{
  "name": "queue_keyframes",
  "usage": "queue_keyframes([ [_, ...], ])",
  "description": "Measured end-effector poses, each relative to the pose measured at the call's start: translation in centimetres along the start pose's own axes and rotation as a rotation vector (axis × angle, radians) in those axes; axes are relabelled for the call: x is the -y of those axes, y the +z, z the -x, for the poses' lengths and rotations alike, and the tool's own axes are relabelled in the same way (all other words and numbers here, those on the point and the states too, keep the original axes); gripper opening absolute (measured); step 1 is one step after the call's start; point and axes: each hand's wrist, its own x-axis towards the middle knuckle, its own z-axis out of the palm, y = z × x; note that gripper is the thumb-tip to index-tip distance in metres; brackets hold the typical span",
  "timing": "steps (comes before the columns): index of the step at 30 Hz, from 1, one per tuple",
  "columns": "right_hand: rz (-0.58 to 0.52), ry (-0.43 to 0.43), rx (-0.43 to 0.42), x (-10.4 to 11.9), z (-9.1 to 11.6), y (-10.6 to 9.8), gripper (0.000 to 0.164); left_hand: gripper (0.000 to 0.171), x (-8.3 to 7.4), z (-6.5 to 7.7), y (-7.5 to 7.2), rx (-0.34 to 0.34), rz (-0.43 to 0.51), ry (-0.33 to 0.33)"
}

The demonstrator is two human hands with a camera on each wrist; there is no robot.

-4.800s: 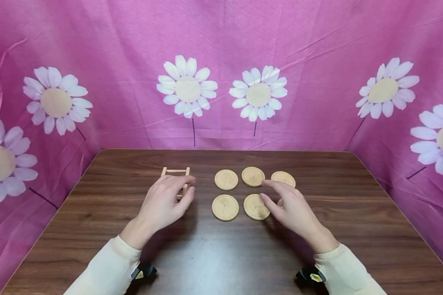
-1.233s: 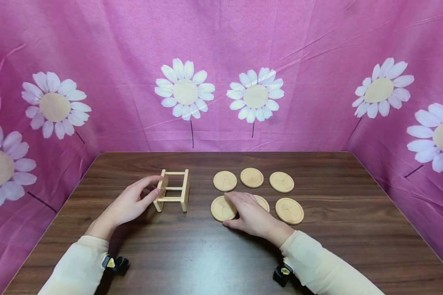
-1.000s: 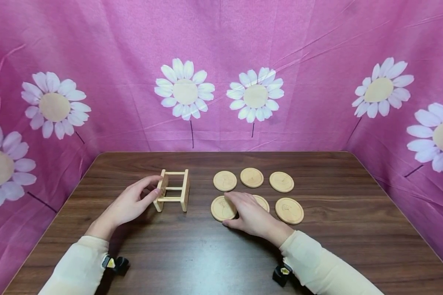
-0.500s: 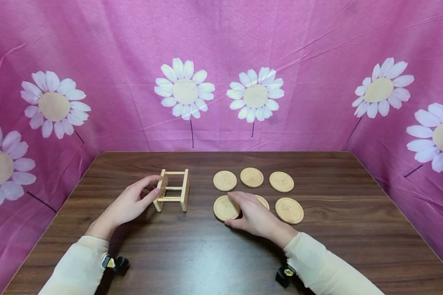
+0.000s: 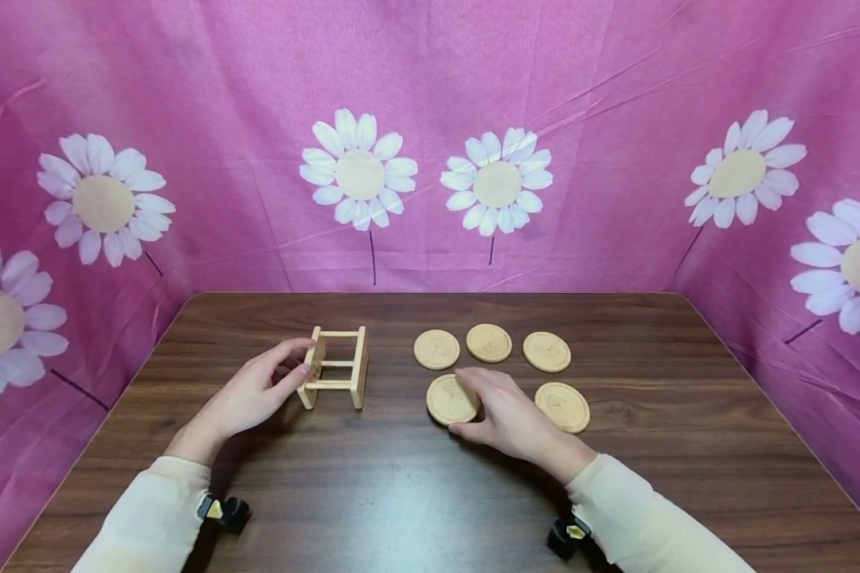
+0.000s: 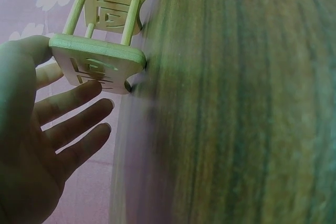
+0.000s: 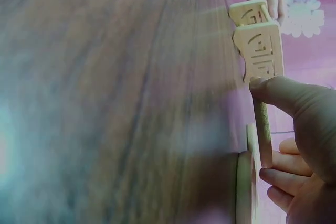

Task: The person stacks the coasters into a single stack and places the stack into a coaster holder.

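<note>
In the head view my right hand (image 5: pixel 512 414) holds a round wooden coaster (image 5: pixel 453 399) by its edge. The right wrist view shows this coaster (image 7: pixel 262 129) edge-on between the thumb and fingers. It has a raised rim and an engraved line drawing. My left hand (image 5: pixel 258 388) touches the left side panel of a small wooden coaster rack (image 5: pixel 359 370), two panels joined by dowels. Its fingers (image 6: pixel 79 124) extend splayed near the panel's cut-out outer face in the left wrist view. The rack stands on the table and holds no coaster.
Several more coasters lie flat: a back row with a left coaster (image 5: pixel 436 350), a middle coaster (image 5: pixel 490 342) and a right coaster (image 5: pixel 547 352), plus one front coaster (image 5: pixel 562 407). The brown wooden table (image 5: pixel 373 493) ends at a pink flowered curtain (image 5: pixel 430 263).
The left hand has moved from above the rack to its left panel and stayed. The right hand reached the front-left coaster, gripped it, and has moved it slightly right.
</note>
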Motion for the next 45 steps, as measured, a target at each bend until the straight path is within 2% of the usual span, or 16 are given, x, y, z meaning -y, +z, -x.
queue_keyframes([
  [11,-0.020,0.069,-0.005,-0.8,1.1,-1.5,0.069,0.039,0.0,0.0,-0.1,0.005,-0.003,-0.005],
  [25,-0.024,0.121,-0.020,-2.0,2.3,-2.5,0.070,0.038,0.0,-0.1,0.0,0.008,0.011,-0.004],
  [33,-0.006,0.106,-0.048,-2.8,3.0,-2.7,0.068,0.038,0.0,0.0,0.0,0.009,0.003,-0.004],
  [45,0.007,0.127,-0.050,-3.3,3.6,-2.8,0.071,0.039,-0.2,0.1,0.0,0.018,0.005,-0.015],
])
